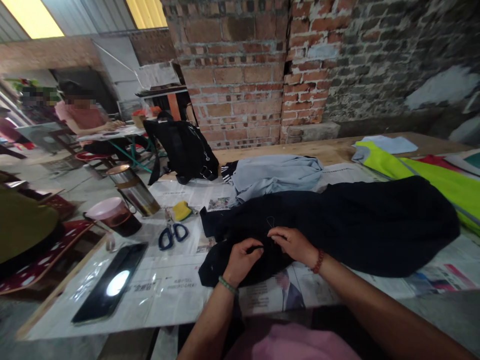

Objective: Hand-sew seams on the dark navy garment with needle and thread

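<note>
A long dark navy garment (375, 225) lies across the table in front of me. My left hand (243, 257), with a green bead bracelet at its wrist, pinches a fold of this dark cloth between thumb and fingers. Just to its right, my right hand (294, 243) is closed in a pinch at the fingertips, a red bracelet on its wrist. A thin pale loop of thread (270, 220) stands out above those fingertips against the cloth. Whether a needle is also between the fingers is too small to tell.
Newspaper under plastic covers the table. To the left are scissors (173, 237), a yellow object (182, 211), a phone (110, 282), a lidded cup (116, 216) and a steel flask (134, 190). Behind lie a black bag (183, 150), grey clothing (277, 172) and a neon vest (408, 172). People sit farther left.
</note>
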`<state>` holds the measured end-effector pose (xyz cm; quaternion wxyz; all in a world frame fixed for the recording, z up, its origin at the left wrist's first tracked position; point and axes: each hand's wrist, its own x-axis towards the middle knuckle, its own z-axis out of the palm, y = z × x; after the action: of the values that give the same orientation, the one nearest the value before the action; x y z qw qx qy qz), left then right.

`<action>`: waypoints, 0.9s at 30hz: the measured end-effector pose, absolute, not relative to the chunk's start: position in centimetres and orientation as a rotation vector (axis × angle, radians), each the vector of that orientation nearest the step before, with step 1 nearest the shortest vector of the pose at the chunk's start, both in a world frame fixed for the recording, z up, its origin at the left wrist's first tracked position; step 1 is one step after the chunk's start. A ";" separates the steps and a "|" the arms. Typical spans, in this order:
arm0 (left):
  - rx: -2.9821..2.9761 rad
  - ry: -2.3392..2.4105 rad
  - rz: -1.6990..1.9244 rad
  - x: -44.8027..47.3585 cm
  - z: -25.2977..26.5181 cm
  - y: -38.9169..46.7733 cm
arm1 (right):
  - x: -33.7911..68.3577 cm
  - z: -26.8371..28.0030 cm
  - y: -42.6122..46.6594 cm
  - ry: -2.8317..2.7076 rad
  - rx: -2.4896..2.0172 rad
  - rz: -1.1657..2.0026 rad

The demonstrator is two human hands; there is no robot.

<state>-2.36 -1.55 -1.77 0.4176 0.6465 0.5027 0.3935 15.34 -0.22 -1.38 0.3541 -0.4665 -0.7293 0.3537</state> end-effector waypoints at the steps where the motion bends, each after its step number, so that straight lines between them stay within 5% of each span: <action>1: 1.623 1.267 0.985 -2.4 -1.7 -1.5 | 15.6 -1.3 -0.1 -1.919 -1.184 0.885; 18: 1.588 1.237 0.939 -2.4 -1.6 -1.7 | 16.1 -1.0 0.1 -2.187 -0.998 0.762; 27: 1.722 1.204 0.866 -2.5 -1.6 -1.7 | 14.9 -0.5 0.7 -1.742 -1.172 1.271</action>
<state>-2.47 -1.68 -1.60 0.4211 0.6872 0.4806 0.3457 14.94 0.74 -0.45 0.3371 -0.4495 -0.6684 0.4874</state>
